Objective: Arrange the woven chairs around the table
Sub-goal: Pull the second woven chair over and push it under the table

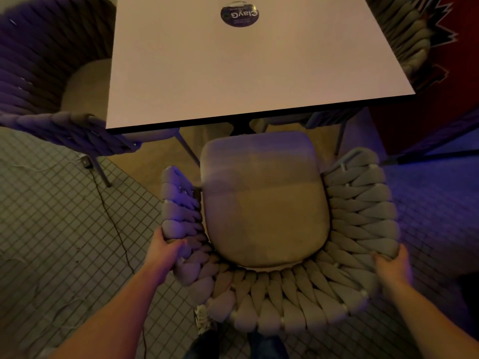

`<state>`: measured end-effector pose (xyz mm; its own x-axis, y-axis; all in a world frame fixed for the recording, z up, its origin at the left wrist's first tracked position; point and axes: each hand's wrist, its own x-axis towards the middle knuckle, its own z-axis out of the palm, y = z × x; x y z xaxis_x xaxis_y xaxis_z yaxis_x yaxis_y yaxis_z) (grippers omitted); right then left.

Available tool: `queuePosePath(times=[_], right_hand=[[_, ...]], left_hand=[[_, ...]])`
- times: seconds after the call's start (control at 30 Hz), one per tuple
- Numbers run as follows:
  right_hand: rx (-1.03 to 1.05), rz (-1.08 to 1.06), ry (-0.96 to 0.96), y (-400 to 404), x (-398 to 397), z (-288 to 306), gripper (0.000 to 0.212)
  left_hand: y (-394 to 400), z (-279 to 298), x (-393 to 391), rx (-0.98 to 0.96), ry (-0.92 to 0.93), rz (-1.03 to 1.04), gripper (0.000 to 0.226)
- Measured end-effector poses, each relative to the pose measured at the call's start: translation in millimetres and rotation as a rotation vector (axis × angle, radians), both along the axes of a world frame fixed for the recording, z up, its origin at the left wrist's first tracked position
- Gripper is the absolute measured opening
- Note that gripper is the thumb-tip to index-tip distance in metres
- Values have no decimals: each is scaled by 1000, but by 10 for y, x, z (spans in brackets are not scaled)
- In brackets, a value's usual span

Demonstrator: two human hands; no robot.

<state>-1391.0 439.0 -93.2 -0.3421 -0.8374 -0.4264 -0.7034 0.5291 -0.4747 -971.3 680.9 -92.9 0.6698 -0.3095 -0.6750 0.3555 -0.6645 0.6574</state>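
Observation:
A woven chair [282,301] with thick grey braided arms and a beige seat cushion [264,200] stands right below me, facing the white square table [233,73]. The cushion's front edge sits just short of the table's near edge. My left hand [163,246] grips the chair's left woven arm. My right hand [392,263] grips the right woven arm near the back corner. A second woven chair [46,73] is at the table's left side, and a third woven chair [407,40] shows at the far right, partly hidden by the tabletop.
A round dark sticker [239,13] lies on the tabletop. A thin black cable [114,224] runs across the small-tiled floor on the left, near the left chair's metal leg [102,172]. A red wall or panel [440,99] rises on the right. My shoe [203,320] is behind the chair.

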Motion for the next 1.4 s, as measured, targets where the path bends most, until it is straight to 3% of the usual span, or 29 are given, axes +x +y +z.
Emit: queuePosePath(times=[0.23,0.6,0.8,1.4], right_hand=[[1,-9,-28,88,26,1,73],[10,15,-59,52,86,24,69],[-3,7,-83,6,116,23,71],[8,-23,-117,-26,129,61,68]], left_hand=[[112,-10,45,28,-7,4,62],[143,-21,70,43,21,30,42],[124,-9,77,42,23,32,51],[131,-59,93,34,27,7,36]])
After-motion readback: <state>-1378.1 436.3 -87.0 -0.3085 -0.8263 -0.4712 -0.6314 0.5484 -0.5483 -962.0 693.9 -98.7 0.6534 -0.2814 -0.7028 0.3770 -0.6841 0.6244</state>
